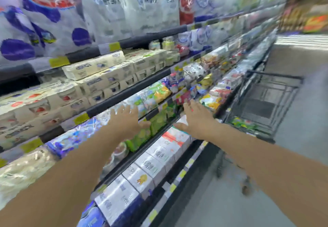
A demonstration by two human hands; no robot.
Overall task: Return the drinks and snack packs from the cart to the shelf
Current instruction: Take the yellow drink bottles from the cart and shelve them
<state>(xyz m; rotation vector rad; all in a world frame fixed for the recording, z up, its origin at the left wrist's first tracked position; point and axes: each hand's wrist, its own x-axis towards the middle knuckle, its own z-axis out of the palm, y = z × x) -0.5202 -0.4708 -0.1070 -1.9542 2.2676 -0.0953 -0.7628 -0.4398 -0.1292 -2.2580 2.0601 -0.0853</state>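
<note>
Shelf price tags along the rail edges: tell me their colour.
Mostly yellow, some white, on dark rails; the price tags show in the head view, though blurred.

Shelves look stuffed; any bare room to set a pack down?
Hardly any. A dark gap shows left of the cream boxes. The shelf by both hands is crowded with green packs. The cart looks mostly bare.

Supermarket aisle, chilled section. Long tiered shelf (124,93) runs from lower left to upper right of frame, edges lined with yellow price tags (58,61). Stock in repeated rows: cream multipack cartons (99,74) at centre left, large white-and-blue bags (44,17) upper left, white boxes (147,166) lower centre. Black wire cart (266,102) stands at right on grey floor (301,120).
</note>
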